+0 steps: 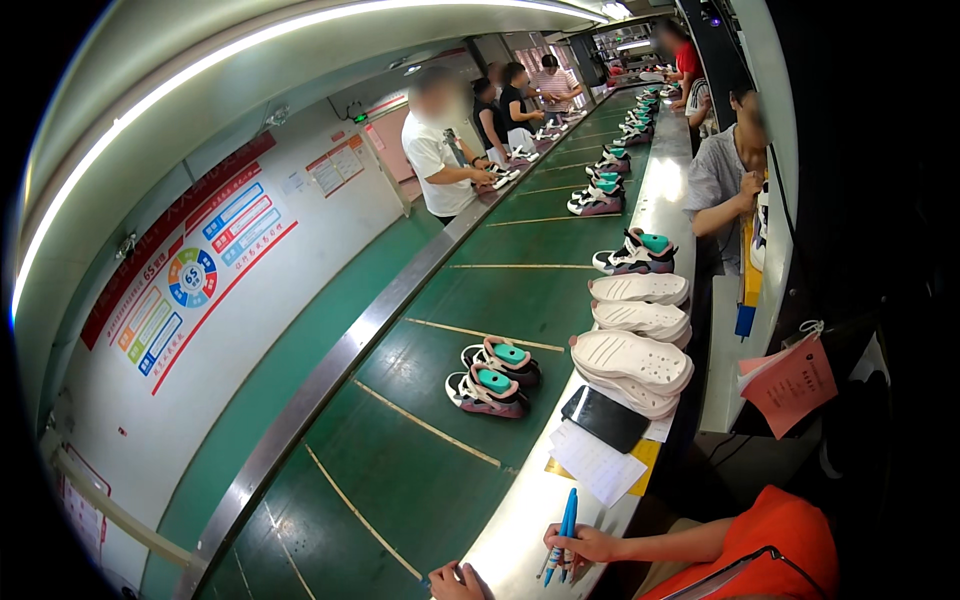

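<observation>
My right hand (pixel 588 545), its arm coming in from an orange sleeve at the lower right, is closed round slim blue pens (pixel 570 515) that point upward. Below them is the bright metal ledge (pixel 525 520) beside the belt. At the lower edge my left hand (pixel 457 583) rests where the ledge meets the green belt. Its fingers are bent, and what they hold, if anything, is hidden. White paper slips (pixel 597 462) and a dark phone-like slab (pixel 606 418) lie past my right hand. A pair of sneakers (pixel 490 388) with teal inserts stands on the belt.
White shoe soles (pixel 635 365) are stacked along the ledge. More sneakers (pixel 635 252) line the long green conveyor belt (pixel 420 450). Co-workers stand across it, one in a white shirt (pixel 432 150), and others sit at right. A pink tag (pixel 790 385) hangs at right.
</observation>
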`<action>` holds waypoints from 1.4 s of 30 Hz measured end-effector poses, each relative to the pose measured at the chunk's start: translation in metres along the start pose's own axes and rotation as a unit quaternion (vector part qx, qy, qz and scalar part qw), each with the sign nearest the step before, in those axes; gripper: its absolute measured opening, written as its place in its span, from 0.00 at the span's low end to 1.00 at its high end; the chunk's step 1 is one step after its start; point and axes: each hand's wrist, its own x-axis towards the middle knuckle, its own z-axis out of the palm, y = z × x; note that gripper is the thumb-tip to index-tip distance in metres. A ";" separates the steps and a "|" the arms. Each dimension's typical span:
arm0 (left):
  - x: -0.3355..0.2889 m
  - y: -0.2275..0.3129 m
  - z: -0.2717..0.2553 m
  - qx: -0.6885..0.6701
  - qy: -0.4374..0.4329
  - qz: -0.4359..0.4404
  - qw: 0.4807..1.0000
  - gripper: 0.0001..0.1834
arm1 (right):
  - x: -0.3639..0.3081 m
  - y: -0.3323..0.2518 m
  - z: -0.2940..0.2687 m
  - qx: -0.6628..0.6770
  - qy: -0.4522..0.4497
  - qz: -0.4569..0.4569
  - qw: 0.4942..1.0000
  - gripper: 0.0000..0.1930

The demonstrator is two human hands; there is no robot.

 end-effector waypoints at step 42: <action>-0.001 0.008 -0.006 0.035 -0.001 -0.017 0.999 0.16 | -0.002 -0.005 0.003 0.016 -0.007 -0.018 1.000 0.14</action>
